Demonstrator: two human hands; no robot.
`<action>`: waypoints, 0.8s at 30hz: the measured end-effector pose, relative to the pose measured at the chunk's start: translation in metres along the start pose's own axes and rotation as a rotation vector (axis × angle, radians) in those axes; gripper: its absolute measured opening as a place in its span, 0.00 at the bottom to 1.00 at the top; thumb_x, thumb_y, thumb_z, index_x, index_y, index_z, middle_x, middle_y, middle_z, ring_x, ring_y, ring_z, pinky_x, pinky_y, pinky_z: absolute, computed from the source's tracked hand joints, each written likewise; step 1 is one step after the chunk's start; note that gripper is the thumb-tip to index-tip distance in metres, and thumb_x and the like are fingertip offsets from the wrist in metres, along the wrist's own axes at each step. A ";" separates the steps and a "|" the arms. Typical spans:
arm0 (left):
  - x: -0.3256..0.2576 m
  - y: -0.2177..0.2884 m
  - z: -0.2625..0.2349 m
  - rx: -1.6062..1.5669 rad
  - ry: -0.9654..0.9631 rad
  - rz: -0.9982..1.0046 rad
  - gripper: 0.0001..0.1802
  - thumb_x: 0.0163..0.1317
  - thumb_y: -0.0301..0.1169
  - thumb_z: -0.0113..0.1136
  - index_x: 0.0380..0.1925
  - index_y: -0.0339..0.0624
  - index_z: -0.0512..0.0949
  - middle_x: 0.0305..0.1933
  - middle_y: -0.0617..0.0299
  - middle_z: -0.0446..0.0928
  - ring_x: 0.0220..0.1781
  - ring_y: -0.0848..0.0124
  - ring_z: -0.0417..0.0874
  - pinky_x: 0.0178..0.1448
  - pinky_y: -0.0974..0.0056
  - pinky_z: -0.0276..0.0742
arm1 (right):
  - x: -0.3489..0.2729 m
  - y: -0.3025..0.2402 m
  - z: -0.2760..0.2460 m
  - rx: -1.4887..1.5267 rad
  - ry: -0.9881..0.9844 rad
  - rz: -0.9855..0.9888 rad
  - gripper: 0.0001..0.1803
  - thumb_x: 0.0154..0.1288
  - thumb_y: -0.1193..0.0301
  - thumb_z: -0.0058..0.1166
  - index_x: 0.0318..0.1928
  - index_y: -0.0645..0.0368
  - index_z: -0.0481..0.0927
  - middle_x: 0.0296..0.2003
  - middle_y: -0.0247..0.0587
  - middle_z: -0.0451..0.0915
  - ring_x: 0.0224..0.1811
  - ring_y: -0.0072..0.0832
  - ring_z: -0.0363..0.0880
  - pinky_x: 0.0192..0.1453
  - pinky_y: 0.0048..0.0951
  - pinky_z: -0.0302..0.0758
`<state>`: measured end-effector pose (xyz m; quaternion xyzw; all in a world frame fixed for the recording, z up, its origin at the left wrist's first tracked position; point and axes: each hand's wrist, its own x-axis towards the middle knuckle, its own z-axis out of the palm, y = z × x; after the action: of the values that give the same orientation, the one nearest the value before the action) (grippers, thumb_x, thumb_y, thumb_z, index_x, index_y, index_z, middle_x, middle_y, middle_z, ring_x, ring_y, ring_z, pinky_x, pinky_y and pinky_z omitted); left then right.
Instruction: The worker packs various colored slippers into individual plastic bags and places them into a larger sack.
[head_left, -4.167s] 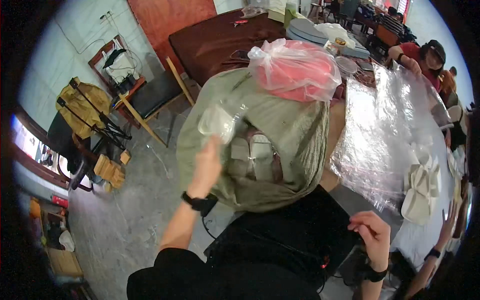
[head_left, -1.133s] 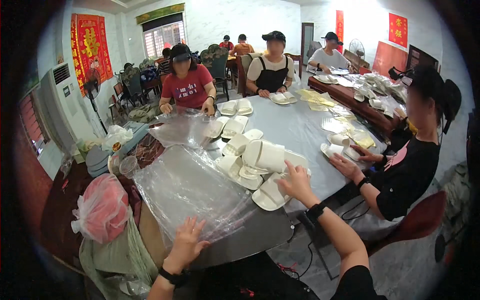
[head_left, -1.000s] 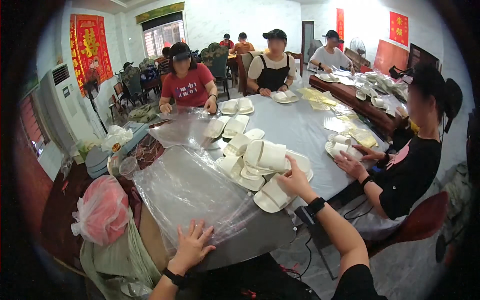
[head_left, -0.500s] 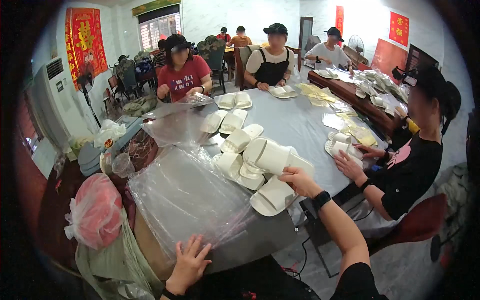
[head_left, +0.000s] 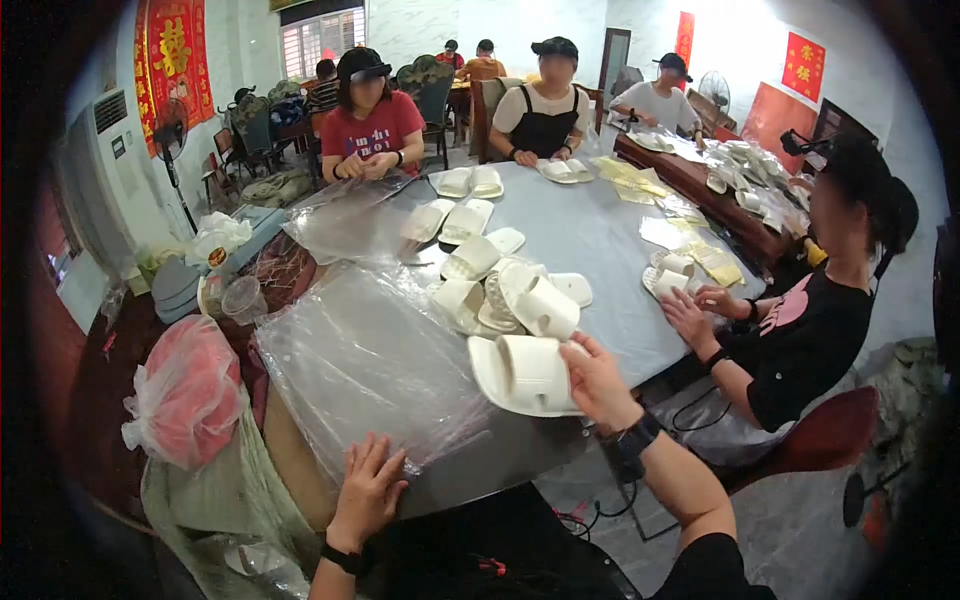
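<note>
My right hand (head_left: 598,382) grips a pair of white slippers (head_left: 520,373) at the near edge of a round grey table (head_left: 600,240). My left hand (head_left: 368,490) lies flat, fingers spread, on the near edge of a stack of clear plastic bags (head_left: 365,360) on the table. Just beyond the held pair is a loose heap of white slippers (head_left: 505,295). More pairs (head_left: 455,222) lie toward the far side.
A person in black (head_left: 810,310) at the right handles slippers (head_left: 672,275). Two people (head_left: 372,115) sit across the table. At my left stands a green sack (head_left: 215,500) with a pink filled bag (head_left: 185,390) on it. A red chair (head_left: 830,430) is at the right.
Earlier I faced the green sack with my left hand in it. Since then I turned to the table; my right hand drew a slipper pair toward me, my left hand settled on the bags.
</note>
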<state>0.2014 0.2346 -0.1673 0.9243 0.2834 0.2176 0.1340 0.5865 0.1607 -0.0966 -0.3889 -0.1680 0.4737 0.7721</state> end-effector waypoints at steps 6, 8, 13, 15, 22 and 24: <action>-0.003 0.003 0.003 0.112 0.051 0.029 0.26 0.60 0.32 0.68 0.60 0.47 0.78 0.70 0.46 0.70 0.76 0.44 0.64 0.79 0.38 0.54 | 0.017 0.052 -0.022 -0.078 -0.145 0.054 0.37 0.69 0.86 0.50 0.76 0.65 0.54 0.60 0.48 0.75 0.61 0.29 0.76 0.58 0.26 0.77; -0.008 -0.001 0.006 0.105 0.082 0.038 0.25 0.60 0.32 0.68 0.58 0.46 0.79 0.68 0.46 0.72 0.74 0.44 0.66 0.79 0.38 0.55 | 0.013 0.056 -0.013 -0.133 -0.187 0.124 0.38 0.67 0.90 0.48 0.76 0.63 0.56 0.57 0.47 0.76 0.60 0.33 0.77 0.69 0.33 0.72; -0.003 0.002 0.003 0.080 0.098 0.029 0.25 0.58 0.29 0.69 0.57 0.43 0.79 0.67 0.46 0.73 0.73 0.43 0.68 0.78 0.39 0.57 | 0.005 0.027 -0.013 -0.883 0.016 -0.083 0.26 0.64 0.87 0.49 0.63 0.60 0.73 0.56 0.52 0.78 0.62 0.38 0.76 0.63 0.38 0.75; 0.001 0.007 -0.002 0.074 0.123 0.048 0.25 0.57 0.26 0.69 0.57 0.42 0.79 0.67 0.45 0.73 0.72 0.43 0.69 0.77 0.41 0.59 | 0.004 0.025 -0.026 -1.235 -0.081 -0.480 0.28 0.59 0.88 0.51 0.61 0.58 0.75 0.56 0.52 0.76 0.62 0.42 0.74 0.62 0.41 0.75; 0.000 0.004 -0.001 0.101 0.120 0.072 0.24 0.59 0.29 0.68 0.57 0.42 0.79 0.67 0.46 0.73 0.74 0.45 0.68 0.77 0.41 0.60 | 0.024 0.041 -0.026 -1.573 -0.322 -1.031 0.18 0.51 0.86 0.59 0.43 0.56 0.83 0.57 0.52 0.70 0.57 0.51 0.72 0.57 0.41 0.74; -0.002 0.007 -0.001 0.066 0.131 0.045 0.25 0.56 0.24 0.68 0.57 0.42 0.79 0.66 0.46 0.74 0.73 0.46 0.70 0.77 0.43 0.61 | 0.026 0.051 -0.025 -1.397 -0.059 -0.744 0.16 0.55 0.84 0.58 0.44 0.57 0.84 0.55 0.53 0.70 0.52 0.50 0.75 0.55 0.42 0.76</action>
<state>0.2027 0.2281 -0.1644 0.9182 0.2776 0.2713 0.0794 0.5846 0.1851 -0.1536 -0.6891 -0.5660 -0.0206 0.4521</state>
